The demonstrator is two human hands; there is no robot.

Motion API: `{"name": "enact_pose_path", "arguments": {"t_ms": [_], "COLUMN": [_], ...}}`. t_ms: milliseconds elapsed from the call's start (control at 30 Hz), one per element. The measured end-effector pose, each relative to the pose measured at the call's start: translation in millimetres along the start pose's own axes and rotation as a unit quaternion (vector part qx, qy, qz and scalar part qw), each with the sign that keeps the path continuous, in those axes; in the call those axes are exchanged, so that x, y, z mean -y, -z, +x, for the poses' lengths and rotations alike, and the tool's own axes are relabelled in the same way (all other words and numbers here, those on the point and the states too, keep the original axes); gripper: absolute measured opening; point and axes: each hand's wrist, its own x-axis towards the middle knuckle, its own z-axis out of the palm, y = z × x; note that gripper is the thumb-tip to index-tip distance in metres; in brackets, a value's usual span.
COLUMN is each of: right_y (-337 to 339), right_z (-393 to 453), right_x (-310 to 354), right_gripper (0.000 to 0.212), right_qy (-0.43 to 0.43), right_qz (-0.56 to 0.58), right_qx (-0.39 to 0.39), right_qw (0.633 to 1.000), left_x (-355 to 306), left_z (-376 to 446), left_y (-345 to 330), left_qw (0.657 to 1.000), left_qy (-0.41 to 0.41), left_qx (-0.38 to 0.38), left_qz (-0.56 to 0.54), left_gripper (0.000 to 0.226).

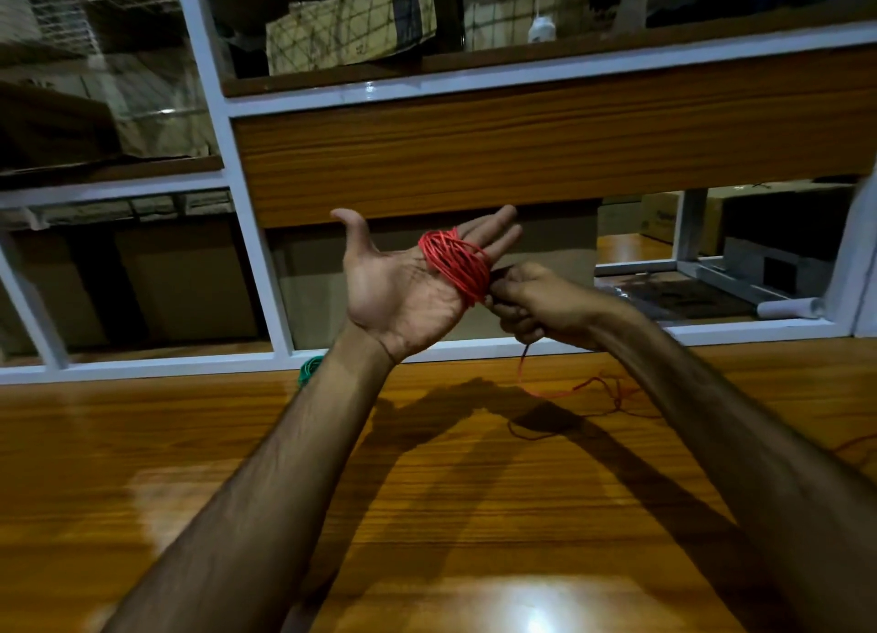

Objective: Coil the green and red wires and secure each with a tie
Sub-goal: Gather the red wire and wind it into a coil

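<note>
Wooden table [427, 514] below, left hand [403, 291] flat, red wire [455, 262] coiled round its fingers [493, 234]; right hand [527, 300] pinches the strand.

Glossy wooden worktop [237, 442] below a white-framed glass partition [256, 234] — cardboard boxes [351, 25] and a white bottle [541, 29] behind, paper roll [790, 308] at right.

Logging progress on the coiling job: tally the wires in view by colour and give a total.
Red wire: 1, wound round the left hand's fingers, its loose end fed by the right hand.
Green wire: 1, on the table, partly hidden behind the left forearm.
Total: 2
</note>
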Motion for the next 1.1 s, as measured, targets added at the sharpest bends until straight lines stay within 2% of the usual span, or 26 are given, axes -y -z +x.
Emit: {"name": "enact_pose_path", "arguments": {"t_ms": [100,233,400,500,600,667,733,833,900,967,1033,1100], "right_y": [-10,-21,-34,-40,-39,-34,-26,-11,-1,7,13,17], "right_z": [4,6,1,-2,-9,-13,-16,-21,-24,-25,-25,-26], "right_x": [1,2,12,19,30,39,46,53,53,49,44,41], "right_gripper": [0.035,0.037,0.035,0.034,0.033,0.034,0.036,0.034,0.031,0.029,0.029,0.029], "right_qy": [-0.019,-0.053,-0.094,-0.11,-0.1,-0.063,-0.01,0.048,0.064,0.074,0.089,0.11], "right_qz": [-0.01,-0.036,-0.096,-0.167,-0.259,-0.29,-0.27,-0.24,-0.228,-0.223,-0.223,-0.224], "right_qx": [-0.018,-0.004,0.034,0.054,0.093,0.104,0.085,0.05,0.028,0.005,-0.018,-0.042], "right_qw": [1.0,0.998,0.99,0.978,0.956,0.949,0.959,0.968,0.971,0.972,0.971,0.967], "left_x": [1,3,4,6,11,12,12,17,20,19,16,16], "left_z": [1,1,4,7,9,5,-1,-2,-3,-6,-7,-9], "left_y": [10,17,31,33,25,25,24,19,10,0,-2,-3], "left_qw": [0.994,0.972,0.921,0.884,0.8,0.773,0.777,0.838,0.864,0.87,0.886,0.908], "left_qy": [-0.058,-0.11,-0.186,-0.183,-0.105,0.006,0.111,0.184,0.194,0.26,0.322,0.33], "left_qx": [-0.091,-0.205,-0.336,-0.391,-0.446,-0.39,-0.316,-0.24,-0.215,-0.18,-0.105,-0.045], "left_qz": [0.008,0.019,0.069,0.181,0.388,0.5,0.534,0.455,0.411,0.377,0.316,0.256], "left_gripper": [0.144,0.142,0.139,0.135,0.103,0.107,0.113,0.104,0.104,0.121,0.137,0.144]}}
